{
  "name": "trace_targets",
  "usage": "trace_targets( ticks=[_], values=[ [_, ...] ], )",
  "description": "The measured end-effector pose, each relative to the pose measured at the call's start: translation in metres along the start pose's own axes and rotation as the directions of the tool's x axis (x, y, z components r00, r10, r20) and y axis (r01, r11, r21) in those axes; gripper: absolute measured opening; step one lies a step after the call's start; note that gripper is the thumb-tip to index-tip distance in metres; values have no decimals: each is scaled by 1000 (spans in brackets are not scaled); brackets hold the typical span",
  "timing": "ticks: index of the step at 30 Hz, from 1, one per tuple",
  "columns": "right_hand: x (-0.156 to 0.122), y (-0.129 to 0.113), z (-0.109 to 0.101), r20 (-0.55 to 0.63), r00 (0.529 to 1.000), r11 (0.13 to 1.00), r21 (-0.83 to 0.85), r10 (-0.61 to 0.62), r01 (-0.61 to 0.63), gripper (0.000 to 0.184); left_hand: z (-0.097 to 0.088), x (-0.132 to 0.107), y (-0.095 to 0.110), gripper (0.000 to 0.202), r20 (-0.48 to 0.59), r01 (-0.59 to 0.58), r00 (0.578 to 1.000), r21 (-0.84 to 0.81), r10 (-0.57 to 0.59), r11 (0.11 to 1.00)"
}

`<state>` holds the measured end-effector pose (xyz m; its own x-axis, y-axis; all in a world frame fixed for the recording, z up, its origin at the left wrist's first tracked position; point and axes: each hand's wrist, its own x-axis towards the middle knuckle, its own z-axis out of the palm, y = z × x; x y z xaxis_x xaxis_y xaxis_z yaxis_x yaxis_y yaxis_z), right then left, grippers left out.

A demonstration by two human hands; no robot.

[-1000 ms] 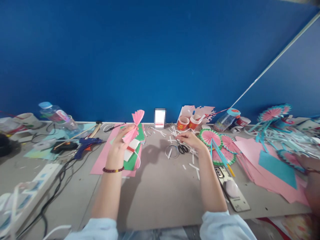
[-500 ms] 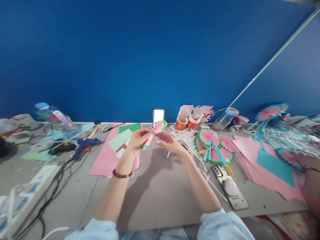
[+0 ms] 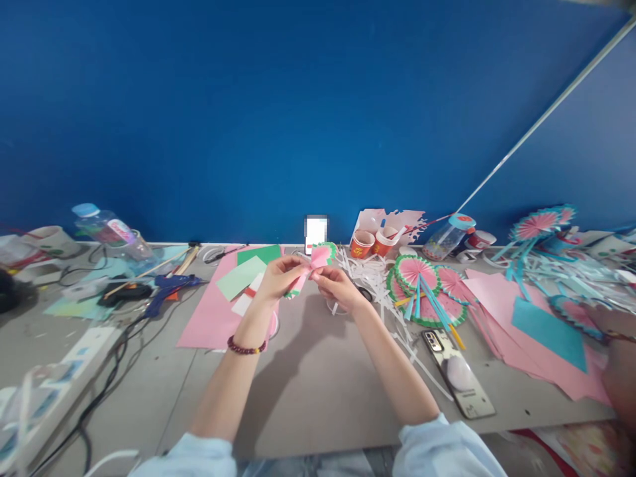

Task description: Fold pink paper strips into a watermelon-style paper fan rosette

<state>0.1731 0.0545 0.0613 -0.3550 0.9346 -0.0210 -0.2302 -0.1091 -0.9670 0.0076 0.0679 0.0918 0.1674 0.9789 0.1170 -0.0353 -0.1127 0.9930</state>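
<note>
Above the middle of the grey table [image 3: 318, 391] I hold a pleated pink paper fan with a green edge [image 3: 318, 257]. My left hand [image 3: 279, 277], with a bead bracelet at the wrist, pinches the fan's lower folds. My right hand [image 3: 336, 286] has its fingers closed on the fan's middle from the right. Both hands touch the fan and almost meet each other. Below them lie a pink sheet [image 3: 211, 311] and pale green paper pieces [image 3: 241, 277].
White paper strips [image 3: 370, 271], finished pink-and-green fans [image 3: 422, 285] and a phone [image 3: 457, 374] lie to the right. Pink and teal sheets [image 3: 541, 324] sit far right, by another person's hand [image 3: 613, 344]. A blue glue gun [image 3: 171, 288], cables, a bottle [image 3: 109, 228] and cups [image 3: 372, 244] stand behind.
A second ago my left hand held the fan alone while my right hand was among the strips at the right. My right hand has since come over and closed on the fan.
</note>
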Motion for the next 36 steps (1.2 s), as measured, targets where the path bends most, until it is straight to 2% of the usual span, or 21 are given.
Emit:
trace_targets(
  ticks=[6,13,18,21,27,31,36],
  values=[
    [3,-1,5,-140,990,999,21,-29,32,41,2,-2,-1,21,17,4,1000,-19,-3,1000],
    [3,1,9,-242,967,993,68,-82,101,40,4,-5,0,25,-4,31,1000,16,-31,999],
    [4,1,15,-337,938,990,76,-84,116,41,8,-8,6,25,-58,-68,995,133,77,989],
    [4,3,17,-356,929,989,68,-97,129,40,10,-8,5,29,-74,-67,994,159,79,985],
    [4,3,16,-333,933,986,50,-134,159,42,11,-6,2,26,-84,-60,994,106,69,993],
    [3,2,16,-324,939,987,64,-116,144,40,12,-7,3,28,-84,-25,996,74,32,997],
    [3,1,15,-333,938,989,68,-99,128,36,13,-6,2,25,-105,-37,993,100,47,994]
  ],
)
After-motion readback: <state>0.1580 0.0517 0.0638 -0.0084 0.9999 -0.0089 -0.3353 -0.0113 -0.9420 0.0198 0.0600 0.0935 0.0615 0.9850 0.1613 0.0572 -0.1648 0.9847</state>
